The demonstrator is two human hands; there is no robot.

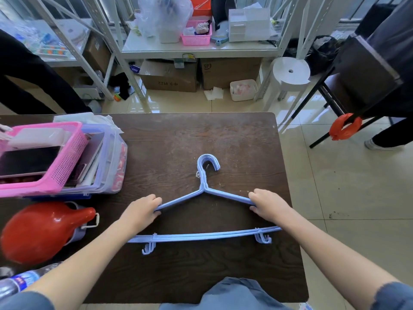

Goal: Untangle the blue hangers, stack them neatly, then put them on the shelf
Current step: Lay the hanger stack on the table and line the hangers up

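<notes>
— Hangers (204,199), blue and thin, are seen lying flat on the dark wooden table (223,135), near its middle. Why are they gripped at both ends?

— Alignment seems to be the aim. The left hand (140,212) is closed around the left shoulder of the stack, fingers curled over the top and the thumb tucked beneath; the right hand (268,203) is wrapped the same way around the right shoulder. With both ends pinched, the wires can be squared against one another.

— Is the untangling judged to be finished?

— Largely, it appears. The hooks are nested together at the far end, pointing away from the person, and the sloping arms are gathered into one line. The bottom bars, though, are fanned slightly apart, and the small clips below them are not fully matched, so some neatening is probably left.

— And the shelf?

— A white metal shelf (199,49) is visible beyond the far edge of the table, well apart from the stack. It is crowded with a plastic bag, a small pink basket and clear boxes, so a free spot would have to be found.

— What about the clutter on the left?

— A pink basket (64,166) set in a clear bin, and a red gourd-shaped object (40,231), are kept off to the side, not touching the hangers.
</notes>
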